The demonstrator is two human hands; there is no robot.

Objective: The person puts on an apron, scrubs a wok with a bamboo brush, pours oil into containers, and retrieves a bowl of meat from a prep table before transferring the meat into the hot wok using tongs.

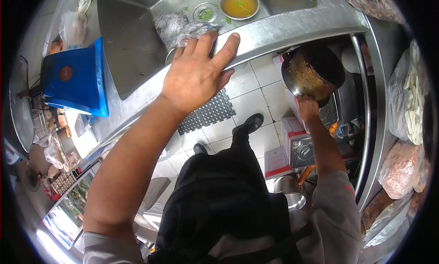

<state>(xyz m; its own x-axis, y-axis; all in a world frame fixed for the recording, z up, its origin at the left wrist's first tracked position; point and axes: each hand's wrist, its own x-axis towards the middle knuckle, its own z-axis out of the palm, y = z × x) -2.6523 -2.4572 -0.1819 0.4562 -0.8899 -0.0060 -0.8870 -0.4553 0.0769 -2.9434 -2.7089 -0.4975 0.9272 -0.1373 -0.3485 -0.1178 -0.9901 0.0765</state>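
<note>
My left hand [196, 72] rests on the front rim of the steel sink [260, 42], fingers spread, beside a wet plastic bag [176, 28] lying in the basin. Low on the right, under the counter, my right hand [307, 107] is closed at the rim or handle of a large, stained metal pot [315, 72]. The pot is tilted, and its dark round face points to the upper right. Exactly which part my fingers grip is hard to see. A bowl of yellowish liquid [239, 4] stands in the sink near the drain [206, 12].
A blue plastic container [73, 76] sits on the counter at left. A steel rail [364, 108] runs down the right side, with plastic bags [400, 168] beyond it. Below are a dial unit [305, 150], a steel pot [289, 191] and a black mat [210, 112] on tiles.
</note>
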